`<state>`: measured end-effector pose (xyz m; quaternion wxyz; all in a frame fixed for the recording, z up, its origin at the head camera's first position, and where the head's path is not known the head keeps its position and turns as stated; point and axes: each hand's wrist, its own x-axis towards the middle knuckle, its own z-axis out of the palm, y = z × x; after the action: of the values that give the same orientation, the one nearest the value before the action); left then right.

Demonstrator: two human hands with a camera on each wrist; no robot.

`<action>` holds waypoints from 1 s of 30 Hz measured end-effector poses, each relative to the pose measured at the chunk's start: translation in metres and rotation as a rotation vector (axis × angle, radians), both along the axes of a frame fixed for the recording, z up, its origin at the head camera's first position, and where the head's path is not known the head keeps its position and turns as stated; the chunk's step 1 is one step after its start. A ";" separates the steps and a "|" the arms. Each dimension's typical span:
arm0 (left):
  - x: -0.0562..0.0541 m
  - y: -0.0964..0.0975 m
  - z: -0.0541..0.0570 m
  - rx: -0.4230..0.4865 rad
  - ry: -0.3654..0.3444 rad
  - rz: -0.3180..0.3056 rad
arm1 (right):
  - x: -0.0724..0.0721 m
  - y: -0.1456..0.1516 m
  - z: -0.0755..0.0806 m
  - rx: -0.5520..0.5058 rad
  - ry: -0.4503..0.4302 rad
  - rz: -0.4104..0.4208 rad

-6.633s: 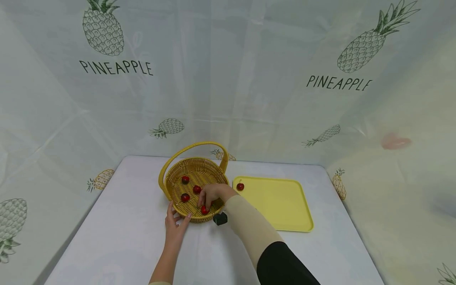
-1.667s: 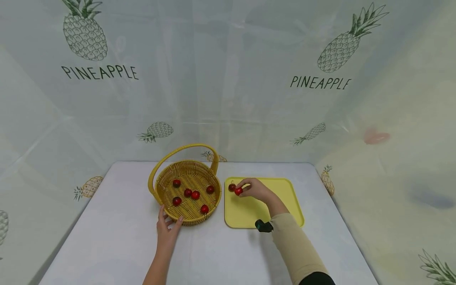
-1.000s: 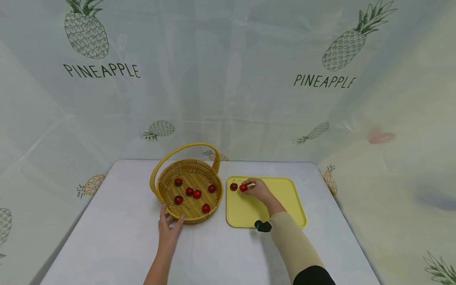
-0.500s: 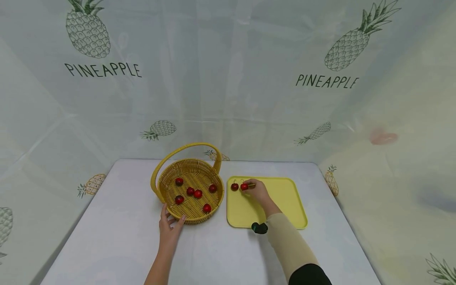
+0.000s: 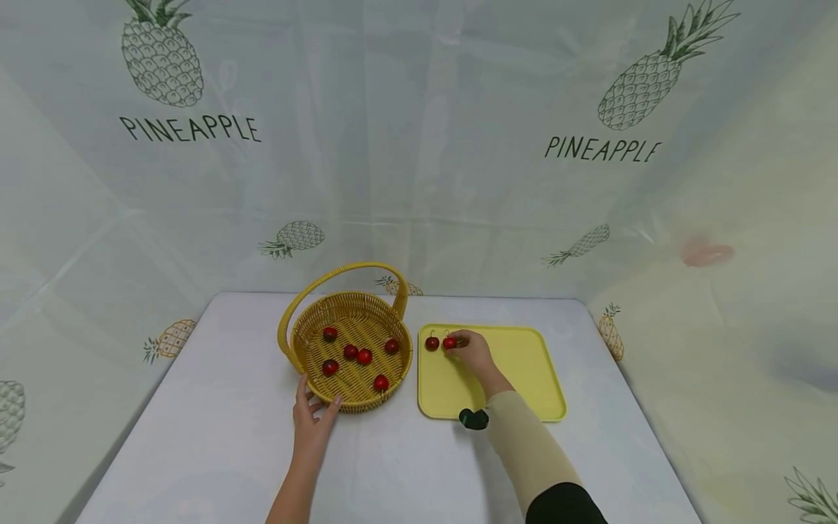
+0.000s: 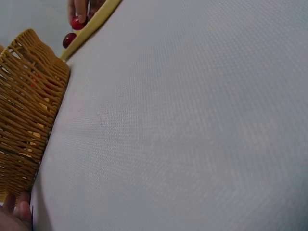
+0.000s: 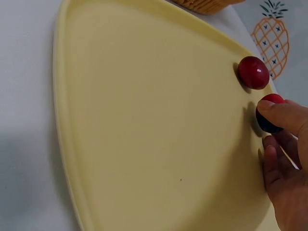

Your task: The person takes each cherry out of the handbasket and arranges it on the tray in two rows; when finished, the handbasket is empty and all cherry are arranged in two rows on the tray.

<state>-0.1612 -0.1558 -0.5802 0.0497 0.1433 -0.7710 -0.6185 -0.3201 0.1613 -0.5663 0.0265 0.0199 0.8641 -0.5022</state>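
Note:
In the head view my left hand [image 5: 313, 422] rests against the near-left outside of the round yellow wicker basket [image 5: 353, 402], thumb and fingers spread along its wall. The left wrist view has its fingertips low on the weave of the basket [image 6: 29, 115]. My right hand [image 5: 474, 354] pinches a red cherry [image 5: 449, 343] between thumb and fingers, close over the far-left corner of the yellow tray [image 5: 497, 393]. Beside it on the tray sits a dark red cherry [image 5: 432, 343]. The right wrist view shows the thumb across the pinched cherry [image 7: 271, 120], its shadow on the tray.
Several red cherries, one of them a bright red cherry [image 5: 364, 356], lie spread in the basket. Its tall arched handle [image 5: 342, 270] stands up. The white table [image 5: 386, 466] ends at the back by a pineapple-print sheet [image 5: 419, 160]. A dark wrist device [image 5: 474, 419] hangs at my right sleeve.
My right hand has gone from the basket to the tray and now has a cherry, shifted slightly right of the other one over the last second. My left hand stays at the basket.

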 end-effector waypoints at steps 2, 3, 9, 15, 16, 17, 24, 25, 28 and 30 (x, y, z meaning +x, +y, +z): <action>0.000 0.000 0.000 0.004 -0.002 -0.001 | 0.000 0.000 0.000 0.013 0.003 -0.006; 0.000 0.000 0.000 0.005 -0.004 0.000 | 0.000 0.000 -0.001 0.018 0.005 -0.010; 0.000 0.000 -0.001 0.015 -0.005 0.003 | 0.002 0.000 -0.001 0.034 0.020 -0.013; -0.001 -0.001 -0.002 0.018 -0.005 0.005 | 0.002 0.000 0.000 0.056 0.019 0.002; -0.001 -0.001 -0.002 0.019 -0.005 0.005 | 0.002 0.000 0.000 0.059 0.018 0.005; -0.001 -0.001 -0.002 0.021 -0.005 0.005 | 0.001 0.000 0.000 0.059 0.015 0.006; -0.002 -0.001 -0.004 0.017 0.004 0.002 | -0.001 -0.001 -0.002 0.064 0.007 0.014; -0.002 -0.001 -0.004 0.015 0.007 0.001 | -0.002 -0.001 -0.002 0.065 0.006 0.014; -0.002 -0.001 -0.003 0.010 0.008 0.000 | -0.002 -0.001 -0.003 0.070 0.003 0.016; -0.002 -0.001 -0.003 0.011 0.006 0.000 | -0.002 -0.001 -0.003 0.073 0.004 0.017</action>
<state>-0.1631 -0.1572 -0.5835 0.0511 0.1420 -0.7676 -0.6229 -0.3223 0.1600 -0.5695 0.0283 0.0125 0.8821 -0.4700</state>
